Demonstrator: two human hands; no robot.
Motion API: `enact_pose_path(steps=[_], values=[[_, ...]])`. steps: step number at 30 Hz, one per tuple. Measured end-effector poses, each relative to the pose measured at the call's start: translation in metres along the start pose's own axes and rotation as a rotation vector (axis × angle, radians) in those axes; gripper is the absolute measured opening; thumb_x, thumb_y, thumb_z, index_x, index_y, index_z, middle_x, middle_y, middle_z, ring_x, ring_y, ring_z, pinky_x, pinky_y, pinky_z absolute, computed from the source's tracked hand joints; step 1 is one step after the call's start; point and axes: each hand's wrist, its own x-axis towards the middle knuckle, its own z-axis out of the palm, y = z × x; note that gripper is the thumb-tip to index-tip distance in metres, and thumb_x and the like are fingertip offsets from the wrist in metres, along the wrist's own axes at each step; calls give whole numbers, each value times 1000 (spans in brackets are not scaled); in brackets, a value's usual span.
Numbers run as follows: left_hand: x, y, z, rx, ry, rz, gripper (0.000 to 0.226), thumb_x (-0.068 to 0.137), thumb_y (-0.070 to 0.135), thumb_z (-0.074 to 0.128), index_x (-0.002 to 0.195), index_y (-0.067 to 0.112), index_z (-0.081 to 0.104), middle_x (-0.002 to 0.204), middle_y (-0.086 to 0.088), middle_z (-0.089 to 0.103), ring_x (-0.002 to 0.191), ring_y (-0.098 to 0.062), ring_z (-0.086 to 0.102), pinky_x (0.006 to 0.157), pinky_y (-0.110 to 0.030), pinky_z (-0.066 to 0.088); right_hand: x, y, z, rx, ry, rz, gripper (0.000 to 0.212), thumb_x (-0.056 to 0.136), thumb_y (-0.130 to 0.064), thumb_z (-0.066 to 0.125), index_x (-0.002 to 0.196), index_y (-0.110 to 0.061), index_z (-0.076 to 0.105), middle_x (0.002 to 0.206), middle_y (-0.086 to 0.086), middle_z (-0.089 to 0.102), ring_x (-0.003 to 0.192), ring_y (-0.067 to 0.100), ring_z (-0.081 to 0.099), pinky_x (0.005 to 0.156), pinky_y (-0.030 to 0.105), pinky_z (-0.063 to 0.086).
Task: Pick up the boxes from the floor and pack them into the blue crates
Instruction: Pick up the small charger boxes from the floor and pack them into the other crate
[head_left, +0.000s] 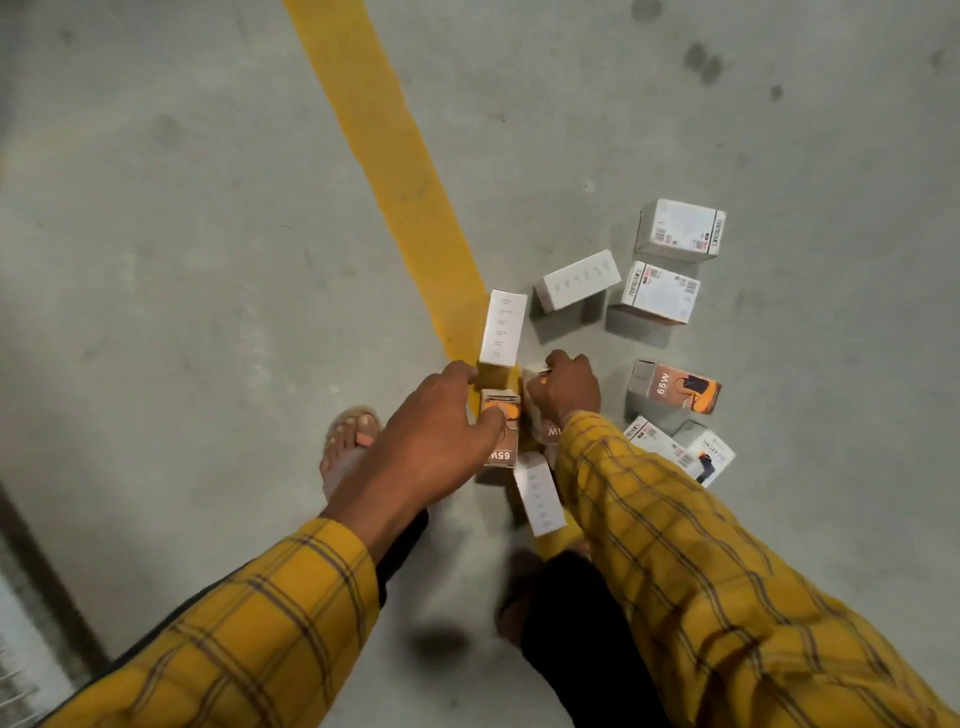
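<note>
Several small white and orange boxes lie scattered on the concrete floor. My left hand is closed over an orange "65W" box on the yellow line. My right hand grips another box, mostly hidden under the wrist. A tall white box stands just beyond my hands. A white box lies below them. To the right are a white box, two labelled boxes, and another 65W box. No blue crate is in view.
A yellow painted line runs diagonally across the floor. My sandalled left foot stands left of the boxes. Two more boxes lie at the right of my sleeve. A dark metal frame edges the lower left.
</note>
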Motion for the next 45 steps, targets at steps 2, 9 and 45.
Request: enact_pose_path(steps=[2, 9, 45], values=[[-1, 2, 3, -22, -23, -5, 52, 98, 47, 56, 144, 27, 42, 142, 1, 54, 121, -18, 58, 85, -28, 44, -3, 10, -30, 111, 17, -3, 42, 90, -38, 69, 124, -15, 68, 125, 18, 62, 115, 37, 61, 96, 38, 48], [-2, 23, 14, -424, -86, -88, 38, 92, 52, 66, 119, 32, 50, 101, 24, 58, 85, 9, 57, 59, -5, 42, -56, 7, -154, 1100, -572, -24, 16, 101, -14, 51, 111, -8, 62, 71, -2, 70, 67, 13, 67, 75, 35, 55], [14, 3, -11, -917, 220, -102, 85, 55, 59, 93, 125, 35, 51, 116, 9, 69, 104, -18, 72, 81, -45, 63, -106, -14, -104, 1810, -567, 303, 58, 87, -22, 56, 139, 4, 56, 133, 23, 63, 106, 35, 69, 82, 46, 61]])
